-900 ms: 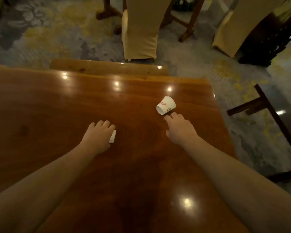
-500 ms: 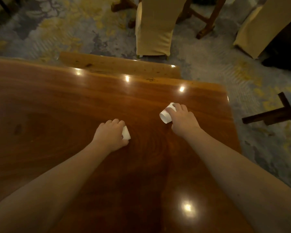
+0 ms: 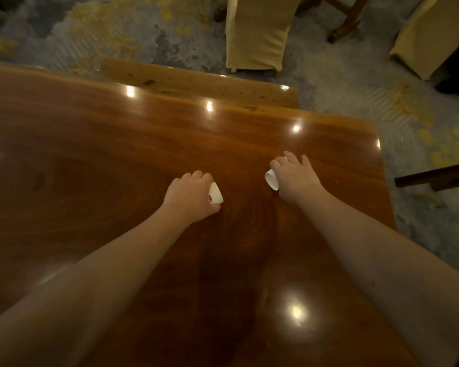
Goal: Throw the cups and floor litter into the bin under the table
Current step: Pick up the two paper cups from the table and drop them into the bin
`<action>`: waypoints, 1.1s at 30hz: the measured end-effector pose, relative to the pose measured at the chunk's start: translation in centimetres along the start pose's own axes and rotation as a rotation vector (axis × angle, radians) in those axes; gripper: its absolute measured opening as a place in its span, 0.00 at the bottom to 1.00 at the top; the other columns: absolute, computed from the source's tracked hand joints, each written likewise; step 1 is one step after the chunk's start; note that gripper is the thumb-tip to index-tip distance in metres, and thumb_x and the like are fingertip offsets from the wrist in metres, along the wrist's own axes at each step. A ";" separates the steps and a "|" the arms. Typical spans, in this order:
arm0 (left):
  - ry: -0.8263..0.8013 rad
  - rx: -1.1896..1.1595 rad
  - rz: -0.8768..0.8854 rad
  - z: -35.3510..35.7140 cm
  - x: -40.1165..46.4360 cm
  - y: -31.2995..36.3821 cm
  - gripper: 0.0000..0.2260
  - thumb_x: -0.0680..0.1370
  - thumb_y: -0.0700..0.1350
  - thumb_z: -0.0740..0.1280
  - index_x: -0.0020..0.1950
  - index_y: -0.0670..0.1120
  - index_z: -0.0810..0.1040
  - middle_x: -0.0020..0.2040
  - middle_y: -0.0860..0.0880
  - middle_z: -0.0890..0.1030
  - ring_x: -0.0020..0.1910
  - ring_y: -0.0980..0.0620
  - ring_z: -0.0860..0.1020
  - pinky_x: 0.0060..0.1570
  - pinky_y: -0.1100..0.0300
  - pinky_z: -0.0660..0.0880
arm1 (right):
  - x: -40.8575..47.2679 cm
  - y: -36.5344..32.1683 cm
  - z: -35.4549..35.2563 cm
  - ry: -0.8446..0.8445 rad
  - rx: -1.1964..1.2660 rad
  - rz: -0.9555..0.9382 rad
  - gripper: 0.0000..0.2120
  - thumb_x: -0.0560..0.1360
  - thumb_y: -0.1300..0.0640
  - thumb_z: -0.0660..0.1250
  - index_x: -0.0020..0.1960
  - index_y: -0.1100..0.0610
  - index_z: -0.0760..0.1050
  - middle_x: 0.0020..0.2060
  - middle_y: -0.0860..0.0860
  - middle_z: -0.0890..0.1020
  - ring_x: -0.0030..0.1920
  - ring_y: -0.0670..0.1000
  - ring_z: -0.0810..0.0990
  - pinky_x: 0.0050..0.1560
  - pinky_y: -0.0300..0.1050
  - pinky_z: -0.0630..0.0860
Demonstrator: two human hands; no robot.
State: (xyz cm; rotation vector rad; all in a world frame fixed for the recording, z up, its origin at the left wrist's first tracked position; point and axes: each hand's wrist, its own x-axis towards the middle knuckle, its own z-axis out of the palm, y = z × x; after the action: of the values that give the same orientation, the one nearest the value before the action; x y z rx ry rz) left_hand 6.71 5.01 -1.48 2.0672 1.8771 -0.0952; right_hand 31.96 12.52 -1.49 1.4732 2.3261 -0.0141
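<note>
Head view, the only one I have. Both bare hands are down on the glossy brown wooden table, each closed around a small white paper cup.

Left hand: grip narrow, fingers curled over the top of the left cup with the thumb tucked low beside it. The cup lies tipped on its side, mostly covered; only its right-hand part shows past the knuckles. Whether it touches the table I cannot tell.

Right hand: grip narrow as well, fingers spread over the right cup, palm on top. This cup also lies on its side, its open white rim facing left toward the other hand. The two cups are near each other with bare wood between them.

Edges and room: the table's right edge runs close to the right forearm; its far edge lies beyond both hands. A lighter wooden bench sits just past the far edge. Patterned grey and yellow carpet surrounds the table. A chair in a pale yellow cover stands behind the bench, another covered chair at far right, and a dark wooden frame off the right edge. The wood to the left of the hands is open.

Writing: the left cup carries a small red mark near the thumb, too small and blurred to read. No print visible on the right cup.
</note>
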 end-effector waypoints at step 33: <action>0.273 -0.084 0.138 -4.1 -30.8 4.6 0.31 0.67 0.69 0.68 0.63 0.53 0.71 0.55 0.54 0.75 0.54 0.52 0.72 0.47 0.54 0.73 | -37.7 -13.7 -5.9 0.380 0.369 0.101 0.30 0.68 0.46 0.76 0.64 0.51 0.67 0.58 0.48 0.74 0.57 0.51 0.75 0.44 0.41 0.70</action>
State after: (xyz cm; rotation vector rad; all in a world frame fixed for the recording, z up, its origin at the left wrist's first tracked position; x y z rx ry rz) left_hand 6.72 -23.42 11.92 2.2362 1.8423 0.3095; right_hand 32.33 -25.14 13.54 1.9128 2.6504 -0.1566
